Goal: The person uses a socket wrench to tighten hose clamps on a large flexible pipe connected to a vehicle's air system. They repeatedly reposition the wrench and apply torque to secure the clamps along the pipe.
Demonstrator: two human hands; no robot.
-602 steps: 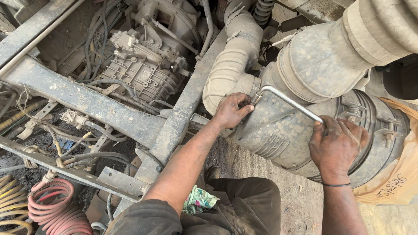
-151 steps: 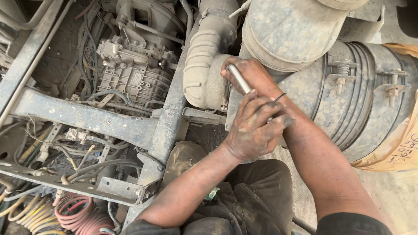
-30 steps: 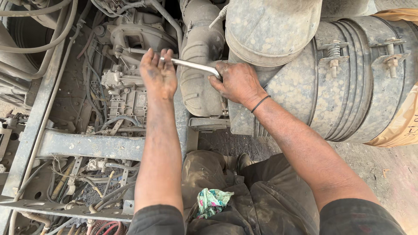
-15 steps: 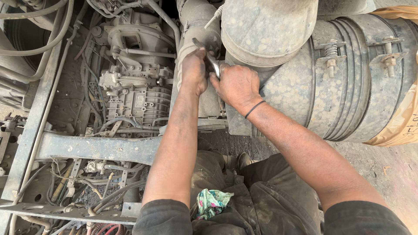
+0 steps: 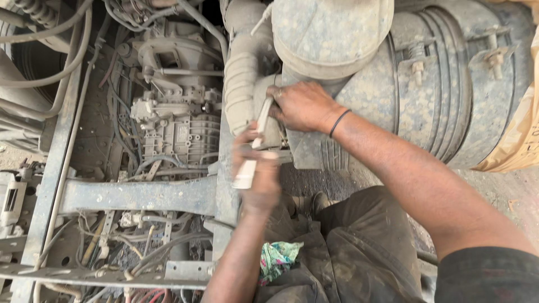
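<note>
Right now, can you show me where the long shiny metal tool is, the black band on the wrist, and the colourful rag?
long shiny metal tool (image 5: 254,147), head view, middle of its shaft
black wrist band (image 5: 339,122), head view, strap across the right wrist
green and pink crumpled rag (image 5: 278,258), head view, centre of the cloth

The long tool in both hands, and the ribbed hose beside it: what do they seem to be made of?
The long tool, held by the left hand and the right hand, looks like bare steel: pale, smooth and shiny, though blurred. The ribbed hose is probably rubber or flexible plastic: its moulded corrugations and bend suggest this, under a matt coat of dust.
</note>
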